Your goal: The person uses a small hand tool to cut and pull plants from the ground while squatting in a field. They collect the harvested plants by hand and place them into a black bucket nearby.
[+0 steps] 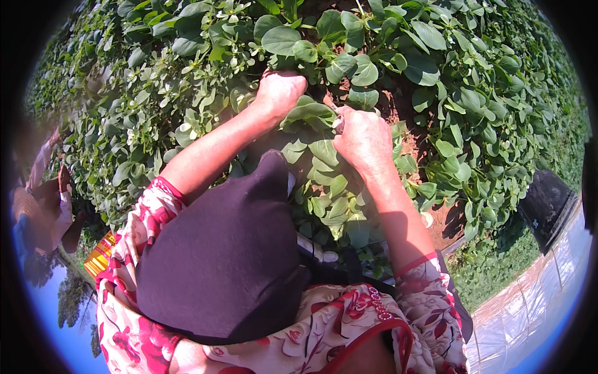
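Note:
My left hand [280, 95] reaches in among green leafy plants [339, 65], its fingers curled closed. Leaves and shade cover the fingertips, so what they grip cannot be seen. To its right and a little nearer, my right hand [366, 138] is also closed, back upward. A small greyish bit shows by its thumb, too small to name. Between the two hands stands a broad, curled green leaf [309, 113]. More leafy stems [330, 187] hang below it, between my forearms.
Dark cloth [224, 249] covers the lower middle. A black bucket [548, 202] stands at right beside pale plastic sheeting [529, 299]. Reddish soil [411, 146] shows between plants. Another person [43, 206] is at the left edge, near a yellow-and-red package [98, 254].

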Available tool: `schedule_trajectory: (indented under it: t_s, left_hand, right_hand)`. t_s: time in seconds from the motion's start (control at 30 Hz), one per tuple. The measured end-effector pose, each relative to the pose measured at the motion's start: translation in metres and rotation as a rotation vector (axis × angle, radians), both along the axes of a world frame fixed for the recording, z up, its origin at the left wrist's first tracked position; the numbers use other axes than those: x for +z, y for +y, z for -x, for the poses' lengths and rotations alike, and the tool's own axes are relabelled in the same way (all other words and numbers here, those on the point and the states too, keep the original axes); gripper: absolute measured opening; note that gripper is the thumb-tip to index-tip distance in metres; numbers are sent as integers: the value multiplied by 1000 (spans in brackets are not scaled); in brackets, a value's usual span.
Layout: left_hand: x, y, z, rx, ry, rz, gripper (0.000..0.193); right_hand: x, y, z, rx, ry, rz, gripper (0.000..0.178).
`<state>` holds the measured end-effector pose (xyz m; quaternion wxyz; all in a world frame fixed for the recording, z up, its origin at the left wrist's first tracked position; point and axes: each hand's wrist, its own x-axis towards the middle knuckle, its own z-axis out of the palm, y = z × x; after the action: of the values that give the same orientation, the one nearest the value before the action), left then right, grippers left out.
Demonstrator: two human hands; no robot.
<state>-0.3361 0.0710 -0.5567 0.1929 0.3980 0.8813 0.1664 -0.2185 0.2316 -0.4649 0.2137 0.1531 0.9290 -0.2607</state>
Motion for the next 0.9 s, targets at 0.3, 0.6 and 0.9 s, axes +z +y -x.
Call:
schedule_trajectory:
  t_s: [0.3, 0.6, 0.9]
  left_hand:
    - [77, -6, -1, -66, 28, 110, 9]
    - [26, 29, 19, -304, 213, 227, 16]
    - [15, 21, 28, -282, 176, 274, 12]
  right_hand:
    - [28, 20, -15, 111, 206, -120, 42]
    - [21, 32, 10, 0, 256, -148, 23]
    - [19, 24, 0, -16, 103, -71, 28]
